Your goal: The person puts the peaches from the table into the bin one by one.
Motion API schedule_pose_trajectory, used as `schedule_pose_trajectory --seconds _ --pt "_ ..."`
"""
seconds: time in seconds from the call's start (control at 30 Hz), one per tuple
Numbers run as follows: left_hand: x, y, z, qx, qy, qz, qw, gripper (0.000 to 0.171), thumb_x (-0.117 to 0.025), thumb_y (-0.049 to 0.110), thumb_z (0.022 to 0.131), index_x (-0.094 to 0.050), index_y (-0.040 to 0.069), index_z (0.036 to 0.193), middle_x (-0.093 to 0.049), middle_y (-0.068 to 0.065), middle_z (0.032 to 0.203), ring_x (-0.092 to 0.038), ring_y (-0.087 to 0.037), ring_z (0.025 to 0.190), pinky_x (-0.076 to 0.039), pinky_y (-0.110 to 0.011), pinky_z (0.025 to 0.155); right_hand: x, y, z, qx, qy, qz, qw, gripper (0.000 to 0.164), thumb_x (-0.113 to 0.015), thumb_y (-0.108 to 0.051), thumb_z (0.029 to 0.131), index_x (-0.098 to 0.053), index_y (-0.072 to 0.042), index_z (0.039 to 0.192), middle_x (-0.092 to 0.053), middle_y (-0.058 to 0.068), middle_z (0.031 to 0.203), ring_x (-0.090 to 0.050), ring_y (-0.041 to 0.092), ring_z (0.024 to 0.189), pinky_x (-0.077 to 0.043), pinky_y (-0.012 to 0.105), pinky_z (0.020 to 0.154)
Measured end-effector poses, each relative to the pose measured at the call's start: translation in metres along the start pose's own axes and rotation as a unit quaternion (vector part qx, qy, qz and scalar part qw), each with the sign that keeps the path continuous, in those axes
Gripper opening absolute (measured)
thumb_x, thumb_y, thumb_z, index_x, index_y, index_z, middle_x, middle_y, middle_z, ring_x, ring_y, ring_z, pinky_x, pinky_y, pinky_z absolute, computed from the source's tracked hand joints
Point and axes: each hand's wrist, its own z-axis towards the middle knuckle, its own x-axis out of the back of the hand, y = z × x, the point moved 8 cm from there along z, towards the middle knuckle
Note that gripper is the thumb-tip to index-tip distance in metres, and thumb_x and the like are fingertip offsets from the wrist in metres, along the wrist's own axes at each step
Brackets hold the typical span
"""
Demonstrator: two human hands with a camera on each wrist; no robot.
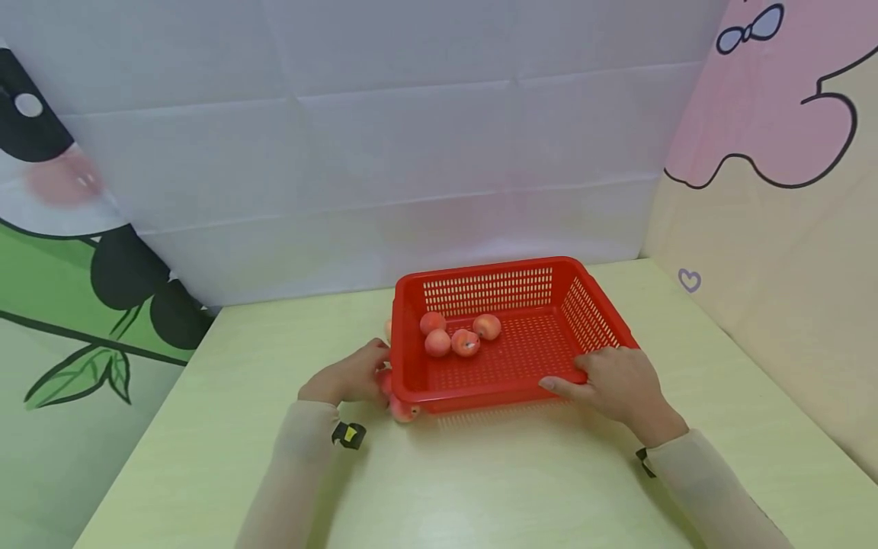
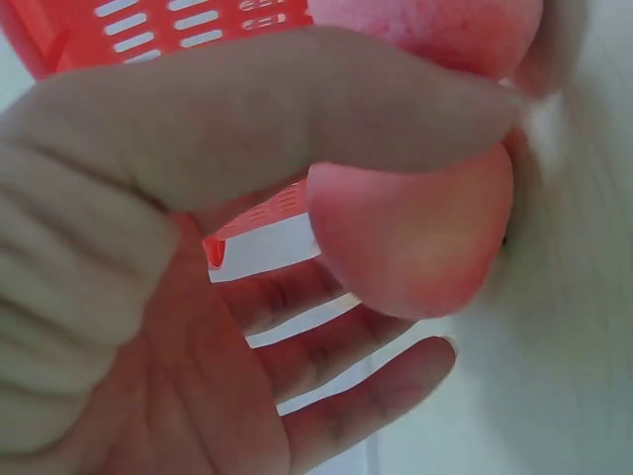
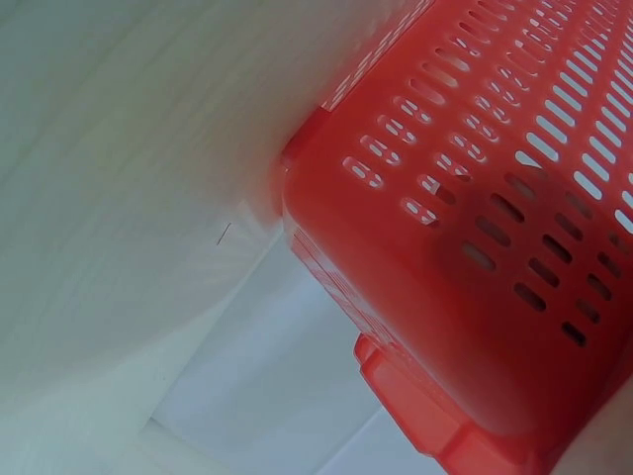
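A red plastic basket [image 1: 480,395] with slotted walls is tilted, its near side raised off the table. Several peaches [image 1: 437,342] lie inside it, toward the left. My right hand [image 1: 620,383] grips the basket's rim at the near right corner, thumb over the edge. Outside the basket's left wall, my left hand [image 1: 351,374] has its thumb across one peach [image 2: 415,237], with fingers behind it. A second peach [image 2: 435,30] sits just above the thumb in the left wrist view. Beside the near left corner, another view of the loose fruit shows a peach [image 1: 403,410].
The pale table [image 1: 507,480] runs back to a white cloth wall [image 1: 411,152]. Printed panels stand at left and right. A partly hidden peach [image 1: 388,329] shows behind the basket's left wall.
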Motion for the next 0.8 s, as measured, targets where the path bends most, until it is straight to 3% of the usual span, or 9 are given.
schedule_pose_trajectory --seconds 0.27,0.63,0.8 --pt "0.0 0.006 -0.005 0.014 -0.004 0.0 0.9999 0.052 -0.09 0.006 0.081 -0.068 0.009 0.128 -0.054 -0.01 0.128 -0.051 -0.029 0.119 -0.056 -0.044 0.095 0.005 0.0 -0.001 0.003 0.0 0.007 1.0 0.073 -0.048 -0.085 0.094 -0.03 -0.023 0.062 -0.018 -0.013 0.057 -0.018 0.007 0.056 -0.018 0.028 0.052" --pt "-0.001 0.011 -0.004 0.002 -0.011 0.013 0.9998 0.041 -0.09 0.003 0.08 -0.076 0.009 0.118 -0.057 -0.009 0.128 -0.052 -0.03 0.123 -0.056 -0.046 0.099 0.007 0.0 0.0 0.003 -0.004 0.008 1.0 0.072 -0.05 -0.084 0.094 -0.031 -0.023 0.061 -0.018 -0.012 0.057 -0.018 0.007 0.056 -0.018 0.028 0.052" --pt "0.003 0.008 -0.007 0.019 -0.009 0.024 0.9995 0.038 -0.09 0.008 0.082 -0.076 0.012 0.117 -0.06 -0.007 0.12 -0.054 -0.027 0.114 -0.056 -0.044 0.094 0.007 0.0 0.0 0.004 -0.003 0.006 1.0 0.072 -0.051 -0.084 0.094 -0.031 -0.023 0.061 -0.019 -0.012 0.057 -0.019 0.006 0.056 -0.019 0.028 0.052"
